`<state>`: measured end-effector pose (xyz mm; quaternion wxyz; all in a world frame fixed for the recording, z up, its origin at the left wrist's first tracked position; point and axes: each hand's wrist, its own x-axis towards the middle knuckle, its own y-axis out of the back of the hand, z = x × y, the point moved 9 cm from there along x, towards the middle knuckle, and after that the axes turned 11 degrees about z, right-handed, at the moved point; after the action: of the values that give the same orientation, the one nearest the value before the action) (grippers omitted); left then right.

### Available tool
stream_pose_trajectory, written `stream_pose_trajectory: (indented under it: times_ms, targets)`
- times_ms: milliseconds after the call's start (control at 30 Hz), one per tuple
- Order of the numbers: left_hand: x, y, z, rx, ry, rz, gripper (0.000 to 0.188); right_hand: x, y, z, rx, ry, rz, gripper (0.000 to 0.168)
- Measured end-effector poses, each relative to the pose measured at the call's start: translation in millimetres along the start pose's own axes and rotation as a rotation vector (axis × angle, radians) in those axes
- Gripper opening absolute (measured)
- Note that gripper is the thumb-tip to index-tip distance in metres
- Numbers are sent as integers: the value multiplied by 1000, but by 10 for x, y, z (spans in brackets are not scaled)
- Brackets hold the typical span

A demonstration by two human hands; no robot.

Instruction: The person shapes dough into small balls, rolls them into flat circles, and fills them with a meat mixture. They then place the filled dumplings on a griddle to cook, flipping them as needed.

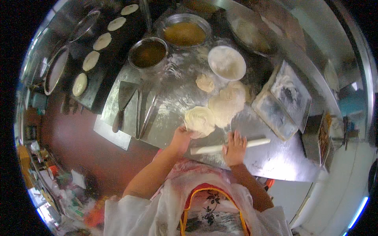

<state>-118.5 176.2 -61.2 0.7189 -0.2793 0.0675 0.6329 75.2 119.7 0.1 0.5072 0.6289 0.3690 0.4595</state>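
Note:
My left hand (180, 140) grips the lower left edge of a pale, flattened round of dough (200, 121) on the floured metal worktop (174, 112). My right hand (235, 149) lies over the middle of a pale rolling pin (258, 143), palm down with the fingers a little spread; whether they grip it is not plain. A larger mass of dough (229, 103) touches the round on its right. Above them sit a small lump of dough (205, 83) and a white bowl (226, 63) with what looks like flour inside.
A scraper (125, 96) and metal tongs (138, 112) lie at the left. Two metal containers (148, 53) (185, 32) of brown liquid stand at the back. Several dough rounds (79, 84) line a dark surface at the far left. Floury rectangular trays (276, 115) are at the right.

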Motion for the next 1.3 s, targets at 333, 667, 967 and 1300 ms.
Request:
stream_pose_trajectory:
  times_ms: [333,667,967,1300]
  targets:
    - [257,-114,279,650,-422,90,32,-617,263,-66,98,182,-22,60]
    - [-759,-650,354,1392,-481,-518,30,-393,675,-424,342,420,26,34]
    - [-1257,17,858,1362,-160,-350,32,454,926,470,73,285,505,2]
    - [-729,942,1047,1183,-324,372,33,621,645,545,747,15,333,49]
